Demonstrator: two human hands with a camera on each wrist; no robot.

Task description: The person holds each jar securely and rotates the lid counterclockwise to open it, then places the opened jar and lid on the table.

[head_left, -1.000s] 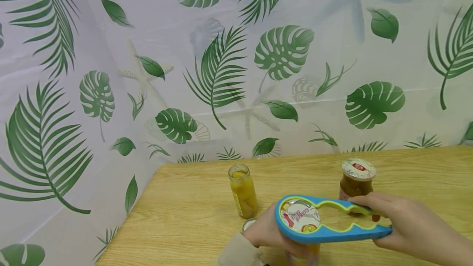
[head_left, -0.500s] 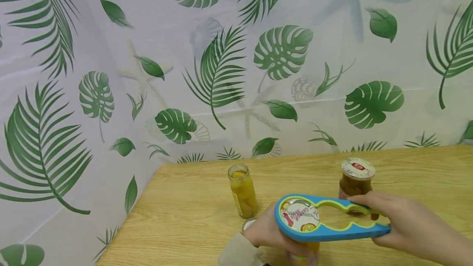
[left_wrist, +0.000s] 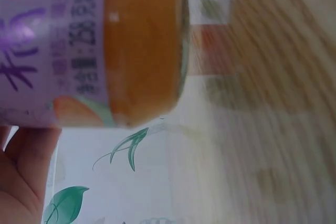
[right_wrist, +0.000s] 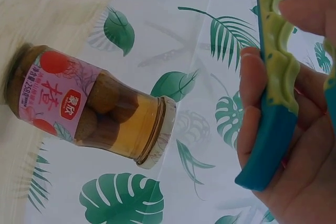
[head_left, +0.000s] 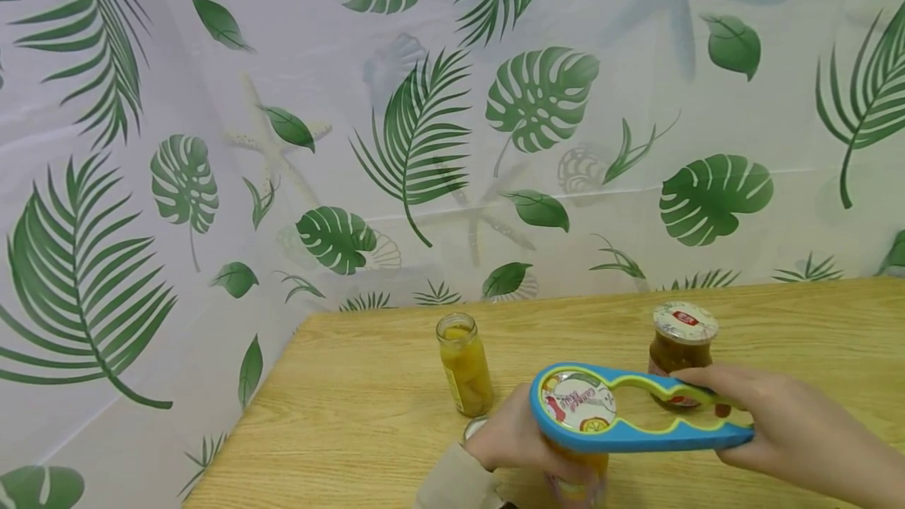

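Observation:
My left hand [head_left: 511, 440] grips a jar of orange fruit [head_left: 578, 468] near the table's front edge. The left wrist view shows this jar [left_wrist: 105, 45] close up, with a purple label. A blue and green jar opener [head_left: 636, 415] lies flat across the jar's top, its large ring around the printed lid [head_left: 576, 403]. My right hand [head_left: 774, 424] grips the opener's narrow handle end. In the right wrist view the fingers [right_wrist: 252, 103] curl round the opener [right_wrist: 275, 93].
A lidded jar of brown fruit [head_left: 682, 342] stands just behind the opener, also seen in the right wrist view [right_wrist: 89, 108]. An open jar of yellow fruit [head_left: 465, 364] stands left of it, with a loose lid [head_left: 475, 426] near my left hand. A leaf-print curtain backs the wooden table [head_left: 353, 415].
The opener and the lid in its ring have shifted slightly up and to the right. Both hands keep their grips.

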